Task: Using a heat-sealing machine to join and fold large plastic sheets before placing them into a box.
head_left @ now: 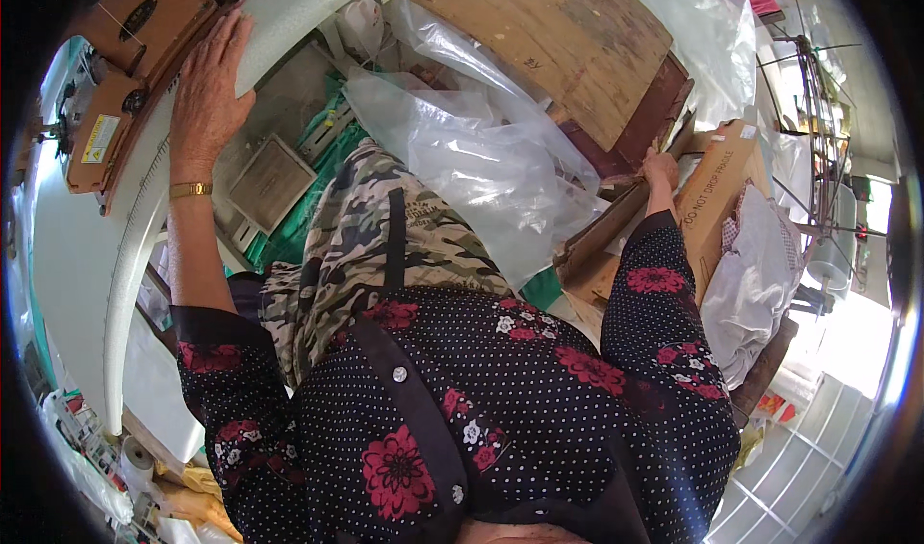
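My left hand [210,87] lies flat on the pale top of a sewing machine table [279,14], fingers stretched out, right beside the brown sewing machine [164,14]. Nothing is in it. Out to the right, my right hand [659,168] is closed at the upper edge of an open cardboard box [717,183], its fingers curled over a brown flap [611,219]. Part of those fingers is hidden. Just beyond that hand stands a worn wooden board [568,48] with a dark red lower edge.
Clear plastic sheeting [462,149] spreads between my knees and the board. Below the table sits a grey foot pedal [272,184] with green cloth around it. A white plastic bag [756,294] leans against the box. A wire rack [813,130] stands at far right.
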Motion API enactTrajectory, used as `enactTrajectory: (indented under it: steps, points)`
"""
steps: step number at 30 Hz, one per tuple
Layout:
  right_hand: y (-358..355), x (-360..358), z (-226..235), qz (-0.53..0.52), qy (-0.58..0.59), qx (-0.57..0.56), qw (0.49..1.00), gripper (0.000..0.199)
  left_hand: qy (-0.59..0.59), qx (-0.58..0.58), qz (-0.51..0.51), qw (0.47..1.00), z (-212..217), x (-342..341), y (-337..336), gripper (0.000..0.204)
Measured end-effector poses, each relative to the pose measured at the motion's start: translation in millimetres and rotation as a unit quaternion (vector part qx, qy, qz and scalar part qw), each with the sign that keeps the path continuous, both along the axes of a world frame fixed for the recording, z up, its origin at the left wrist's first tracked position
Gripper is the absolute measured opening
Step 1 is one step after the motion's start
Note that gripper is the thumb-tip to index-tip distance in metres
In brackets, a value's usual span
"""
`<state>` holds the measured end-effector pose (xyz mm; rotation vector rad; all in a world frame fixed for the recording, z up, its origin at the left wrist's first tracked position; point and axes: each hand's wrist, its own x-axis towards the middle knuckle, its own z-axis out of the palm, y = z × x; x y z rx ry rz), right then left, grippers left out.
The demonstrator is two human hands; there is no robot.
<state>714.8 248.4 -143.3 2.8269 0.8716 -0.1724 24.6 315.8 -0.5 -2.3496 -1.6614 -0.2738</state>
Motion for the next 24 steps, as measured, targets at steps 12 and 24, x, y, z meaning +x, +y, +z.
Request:
enactTrajectory:
  steps: [12,24]
  points:
    - [-23,-17,3,0.013,0.028,-0.004,1.0,0.049,0.013,-0.008,-0.002,1.0,1,2,5,0.083]
    - [-37,-29,12,0.058,0.019,-0.04,0.997,0.048,0.036,0.002,0.001,0.999,-2,2,8,0.089]
